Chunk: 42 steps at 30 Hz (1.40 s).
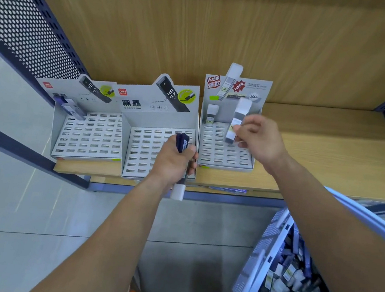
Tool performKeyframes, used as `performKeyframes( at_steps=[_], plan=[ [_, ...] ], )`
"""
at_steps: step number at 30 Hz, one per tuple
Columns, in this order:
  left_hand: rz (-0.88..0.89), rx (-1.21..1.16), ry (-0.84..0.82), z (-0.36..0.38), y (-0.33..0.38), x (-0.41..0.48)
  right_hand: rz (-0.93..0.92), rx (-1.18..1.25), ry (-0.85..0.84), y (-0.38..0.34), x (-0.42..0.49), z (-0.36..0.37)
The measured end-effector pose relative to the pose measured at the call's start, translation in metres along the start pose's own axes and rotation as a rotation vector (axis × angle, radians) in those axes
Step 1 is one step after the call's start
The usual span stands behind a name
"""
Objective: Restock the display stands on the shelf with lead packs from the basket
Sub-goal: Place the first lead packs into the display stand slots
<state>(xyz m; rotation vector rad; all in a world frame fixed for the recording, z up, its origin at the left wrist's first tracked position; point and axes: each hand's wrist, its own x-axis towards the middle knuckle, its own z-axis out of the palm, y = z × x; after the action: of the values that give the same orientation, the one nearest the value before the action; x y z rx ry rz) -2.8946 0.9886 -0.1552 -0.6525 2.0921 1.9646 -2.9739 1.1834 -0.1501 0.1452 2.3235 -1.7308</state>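
Pale grey display stands [89, 137] with slotted grids; tan wood-grain shelf [331, 159]; navy perforated side panel [25, 16]; lavender-blue slatted basket [269, 239]; navy lead pack [182, 142]; white-and-grey lead pack [237, 120].

display stands [94, 138]: 3 | basket [253, 271]: 1 | hands [172, 160]: 2 | lead packs [211, 115] slotted: 2

Middle stand [139, 110] header reads "deli", "黑晶", "HB 0.7"; right stand [259, 87]: "100", "TOP"
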Motion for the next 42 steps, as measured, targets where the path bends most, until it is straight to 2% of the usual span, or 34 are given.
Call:
performKeyframes(
  at_steps=[5,13,20,29,35,42],
  plan=[
    [0.047,0.063,-0.062,0.014,-0.002,0.006,-0.183,-0.341,0.182,-0.002,0.037,0.013],
    [0.077,0.278,-0.18,0.04,-0.017,0.019,-0.317,-0.407,0.214,0.023,0.056,0.026],
    [0.054,0.338,-0.19,0.041,-0.021,0.025,-0.336,-0.375,0.208,0.029,0.062,0.031],
    [0.014,0.283,-0.221,0.035,-0.017,0.025,-0.328,-0.575,0.173,0.027,0.07,0.036],
    [0.012,0.234,-0.241,0.033,-0.019,0.023,-0.251,-0.646,0.136,0.032,0.074,0.038],
    [0.004,0.165,-0.222,0.034,-0.015,0.018,-0.231,-0.561,0.175,0.02,0.058,0.034]
  ],
)
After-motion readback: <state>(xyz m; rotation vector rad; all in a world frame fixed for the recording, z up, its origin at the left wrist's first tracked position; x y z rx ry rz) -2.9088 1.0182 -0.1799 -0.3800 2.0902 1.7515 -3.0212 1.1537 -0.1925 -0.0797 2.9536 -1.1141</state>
